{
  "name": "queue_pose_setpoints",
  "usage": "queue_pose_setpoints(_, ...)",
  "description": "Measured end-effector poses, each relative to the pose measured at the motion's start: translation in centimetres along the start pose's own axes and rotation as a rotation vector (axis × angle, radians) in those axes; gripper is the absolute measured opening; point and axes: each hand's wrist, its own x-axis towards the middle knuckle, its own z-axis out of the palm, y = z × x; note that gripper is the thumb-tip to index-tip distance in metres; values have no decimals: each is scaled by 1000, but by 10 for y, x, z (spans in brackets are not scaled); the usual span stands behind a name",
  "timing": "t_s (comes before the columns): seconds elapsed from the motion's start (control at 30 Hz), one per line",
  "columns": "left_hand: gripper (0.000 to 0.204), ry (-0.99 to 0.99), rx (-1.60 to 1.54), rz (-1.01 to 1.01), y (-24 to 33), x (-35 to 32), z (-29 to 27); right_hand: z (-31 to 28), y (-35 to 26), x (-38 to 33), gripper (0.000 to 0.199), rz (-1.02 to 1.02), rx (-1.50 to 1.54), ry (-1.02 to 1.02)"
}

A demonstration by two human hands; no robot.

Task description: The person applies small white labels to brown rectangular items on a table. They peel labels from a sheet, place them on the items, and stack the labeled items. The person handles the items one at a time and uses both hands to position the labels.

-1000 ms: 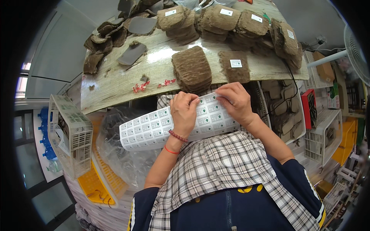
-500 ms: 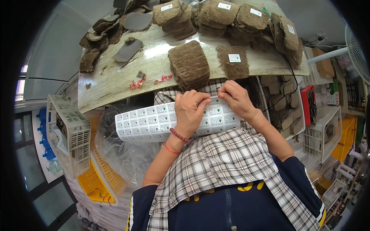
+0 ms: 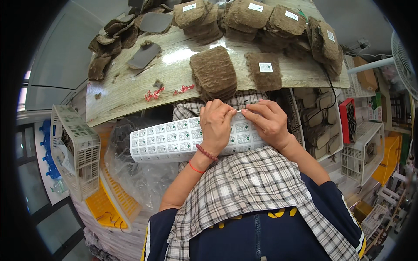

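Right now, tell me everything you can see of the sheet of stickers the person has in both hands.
The sticker sheet is a long white strip of backing paper carrying a grid of small rectangular labels with dark print. It lies across the lap over a checked cloth, its left end jutting free. The left hand presses on its middle; the right hand rests on its right part, fingertips meeting at the top edge.

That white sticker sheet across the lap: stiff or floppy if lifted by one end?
Probably floppy: the sticker sheet curves over the lap and overhangs leftward, its far end unsupported. Likely light, since the left hand and right hand steady it with fingertips only. Its surface looks glossy, perhaps slippery.
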Motion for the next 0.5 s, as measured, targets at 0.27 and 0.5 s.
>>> queue_pose_setpoints(0.27, 11, -15, 5, 4, 0, 0, 0, -2, -4, 5, 19, 289, 254, 9)
queue_pose_setpoints(0.5, 11, -17, 15, -9, 0, 1, -2, 3, 1, 7, 17, 235, 204, -30)
